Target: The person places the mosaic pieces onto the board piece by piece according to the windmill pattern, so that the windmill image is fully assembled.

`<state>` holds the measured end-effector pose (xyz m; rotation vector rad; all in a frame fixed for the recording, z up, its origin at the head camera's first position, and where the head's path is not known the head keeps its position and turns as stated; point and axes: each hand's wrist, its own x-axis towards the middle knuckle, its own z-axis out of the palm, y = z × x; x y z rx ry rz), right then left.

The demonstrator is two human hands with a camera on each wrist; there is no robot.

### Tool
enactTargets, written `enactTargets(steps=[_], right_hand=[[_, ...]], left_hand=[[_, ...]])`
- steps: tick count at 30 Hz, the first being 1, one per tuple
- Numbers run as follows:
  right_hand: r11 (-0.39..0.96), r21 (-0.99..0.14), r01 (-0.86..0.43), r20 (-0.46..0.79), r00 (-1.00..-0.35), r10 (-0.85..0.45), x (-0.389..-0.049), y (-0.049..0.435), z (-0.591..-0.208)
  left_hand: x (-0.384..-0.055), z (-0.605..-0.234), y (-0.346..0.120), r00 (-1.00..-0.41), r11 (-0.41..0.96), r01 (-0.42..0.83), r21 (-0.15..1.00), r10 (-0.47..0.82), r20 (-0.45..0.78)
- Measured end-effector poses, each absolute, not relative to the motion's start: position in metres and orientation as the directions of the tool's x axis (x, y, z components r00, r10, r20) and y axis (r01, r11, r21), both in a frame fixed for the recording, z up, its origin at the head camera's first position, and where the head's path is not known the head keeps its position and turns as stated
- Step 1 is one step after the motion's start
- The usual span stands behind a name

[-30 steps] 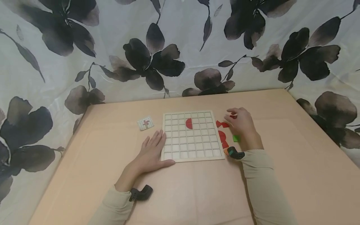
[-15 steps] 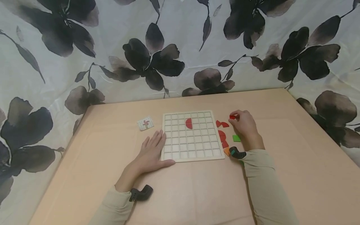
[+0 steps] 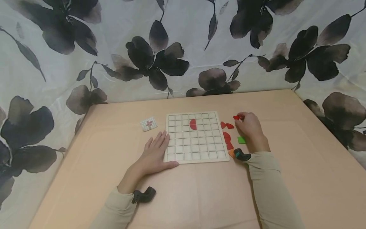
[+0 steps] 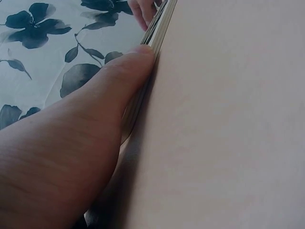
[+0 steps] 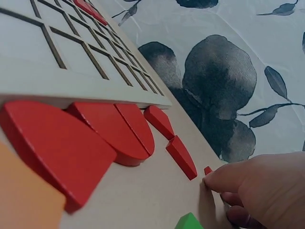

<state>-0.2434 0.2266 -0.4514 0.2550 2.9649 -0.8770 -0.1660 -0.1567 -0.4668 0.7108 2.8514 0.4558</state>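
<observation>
A pale wooden grid board (image 3: 195, 136) lies flat on the table, with red pieces (image 3: 193, 124) forming a half-disc in its upper cells. My left hand (image 3: 152, 156) rests along the board's left edge, fingers spread and straight, thumb at the near corner. Beyond the board's right side, my right hand (image 3: 250, 127) pinches a small red block (image 3: 236, 117) between thumb and fingertips. In the right wrist view only a red tip of that block shows. Several red blocks (image 5: 181, 156) lie between this hand and the board.
A small card (image 3: 148, 124) with a gridded red pattern lies left of the board. A green block (image 3: 241, 140) sits beside the right wrist, and an orange block (image 3: 231, 153) lies near the board's lower right corner. Floral fabric (image 3: 200, 47) hangs behind the table.
The right hand has shifted slightly right and nearer, and the red block now shows at its fingertips. The left hand stays on the board.
</observation>
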Motion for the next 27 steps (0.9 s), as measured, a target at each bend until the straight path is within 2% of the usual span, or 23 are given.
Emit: enactTargets(steps=[11,14,17,22,27], right_hand=[[0.798,-0.571,0.192,-0.073,-0.980,0.183,-0.244,0.221,-0.446],[0.809,-0.574,0.127,-0.063,-0.992,0.112,-0.246,0.205,-0.439],[0.829,-0.559,0.004,-0.050,-0.998,-0.029,-0.248,0.181,-0.433],[0.841,-0.515,-0.166,-0.068,-0.970,-0.233,-0.247,0.141,-0.432],[0.857,-0.469,-0.213,-0.069,-0.959,-0.276,-0.243,0.124,-0.440]], left_hand=[[-0.165,-0.466,-0.157,-0.872,0.838,0.433,0.332,0.483,-0.082],[-0.164,-0.466,-0.157,-0.871,0.836,0.439,0.330,0.486,-0.071],[-0.163,-0.467,-0.158,-0.873,0.836,0.440,0.328,0.484,-0.063],[-0.164,-0.466,-0.157,-0.873,0.836,0.436,0.334,0.483,-0.071],[-0.165,-0.465,-0.157,-0.871,0.838,0.430,0.335,0.482,-0.089]])
